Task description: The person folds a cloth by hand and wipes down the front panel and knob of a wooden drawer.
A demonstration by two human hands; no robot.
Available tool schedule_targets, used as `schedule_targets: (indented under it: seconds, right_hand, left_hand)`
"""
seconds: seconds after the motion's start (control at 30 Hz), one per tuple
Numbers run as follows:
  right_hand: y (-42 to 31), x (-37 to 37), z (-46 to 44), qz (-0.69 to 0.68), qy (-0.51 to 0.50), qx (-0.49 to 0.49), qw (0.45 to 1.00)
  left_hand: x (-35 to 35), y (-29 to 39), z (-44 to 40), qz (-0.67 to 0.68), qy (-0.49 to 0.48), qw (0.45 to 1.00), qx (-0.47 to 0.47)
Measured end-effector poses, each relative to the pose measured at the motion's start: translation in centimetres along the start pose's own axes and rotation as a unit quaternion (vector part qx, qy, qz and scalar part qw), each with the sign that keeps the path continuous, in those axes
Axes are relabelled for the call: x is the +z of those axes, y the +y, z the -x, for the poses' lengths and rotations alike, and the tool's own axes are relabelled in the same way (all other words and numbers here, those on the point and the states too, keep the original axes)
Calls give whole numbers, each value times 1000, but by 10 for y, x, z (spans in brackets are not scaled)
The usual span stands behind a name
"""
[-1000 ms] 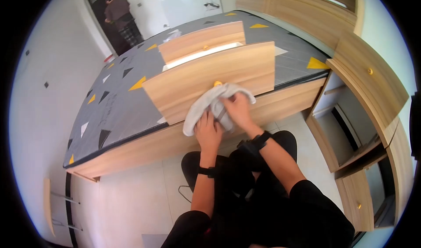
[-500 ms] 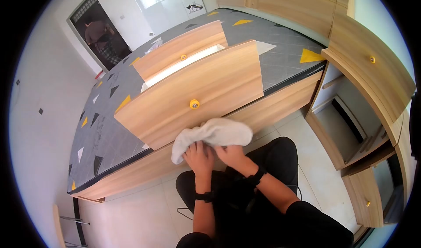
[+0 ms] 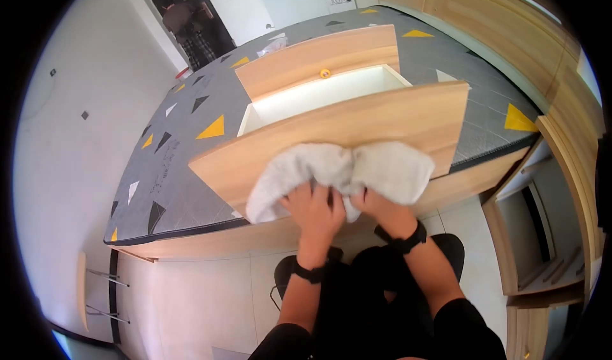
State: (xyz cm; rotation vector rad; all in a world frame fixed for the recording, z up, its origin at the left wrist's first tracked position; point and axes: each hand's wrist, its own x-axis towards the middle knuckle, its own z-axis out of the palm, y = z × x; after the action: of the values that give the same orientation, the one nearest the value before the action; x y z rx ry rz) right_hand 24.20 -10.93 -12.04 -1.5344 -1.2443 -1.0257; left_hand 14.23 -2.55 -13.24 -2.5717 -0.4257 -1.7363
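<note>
left hand [image 3: 313,210]: fingers slightly spread, bent against the near side of the pale cloth [image 3: 299,162]; clamping cannot be confirmed, fingertips partly hidden. cloth: bunched across both hands, in front of the near drawer front [image 3: 357,115], covering part of its lower face. right hand [image 3: 379,208]: fingers curled in close together, closed on a fold of the cloth near its middle. white-lined drawer [image 3: 325,95]: behind the near front, on the patterned mattress [image 3: 185,169].

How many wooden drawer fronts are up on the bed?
2: the nearer front, partly covered by the pale cloth; and the farther front, with a yellow knob, beyond the white drawer box.
</note>
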Motion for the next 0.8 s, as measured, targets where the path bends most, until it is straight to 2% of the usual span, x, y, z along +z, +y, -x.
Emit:
schedule_targets:
  seconds: [0.07, 0.1, 0.13, 0.2, 0.23, 0.3, 0.33, 0.37, 0.4, 0.43, 0.47, 0.5, 0.53, 0.6, 0.67, 0.73, 0.8]
  right_hand:
    - [-9, 1, 8, -105, -43, 128, 985]
    - [-15, -1, 6, -146, -48, 163, 975]
    - [-19, -2, 12, -148, -49, 164, 974]
    - [-23, -5, 24, -159, -56, 189, 967]
    - [-24, -6, 29, -158, -56, 188, 968]
    - [-28, -8, 39, -202, -73, 219, 952]
    - [-29, -9, 39, -200, -73, 220, 952]
    - [-33, -10, 39, -191, -61, 213, 956]
    - [-36, -10, 37, -185, -49, 201, 961]
    - [-37, -7, 43, -201, -49, 186, 961]
    - [-37, 0, 53, -290, -19, 252, 923]
    - [-38, 4, 53, -368, 5, 323, 872]
    - [-38, 7, 53, -375, 2, 317, 871]
    - [-35, 1, 54, -287, 11, 251, 924]
    - [-35, -4, 55, -261, -4, 288, 921]
    - [-26, -7, 48, -152, -29, 178, 972]
    - [-19, -17, 47, -111, -84, 142, 980]
  left_hand:
    - [4, 2, 13, 35, -7, 998, -47]
    - [6, 2, 17, 78, -11, 993, -87]
    - [9, 1, 18, 76, -13, 993, -88]
    - [18, 1, 13, 79, 90, 993, -7]
    - [22, 3, 8, 80, 92, 993, -7]
    - [24, 9, 0, 71, 169, 983, 27]
    - [28, 8, 6, 72, 169, 983, 26]
    - [32, 5, 19, 189, 99, 972, -96]
    - [33, 3, 25, 296, 31, 930, -215]
    - [32, 6, 22, 283, 48, 934, -212]
    - [31, 8, 14, 152, 109, 975, -118]
    - [27, 8, 9, 20, 155, 987, -24]
    - [24, 2, 13, 12, 161, 987, -25]
    - [22, -1, 23, 15, 81, 997, 12]
    - [17, 3, 27, -23, 78, 997, -3]
    - [3, 8, 3, -20, 88, 994, 58]
    - [-8, 9, -12, -37, 65, 996, 55]
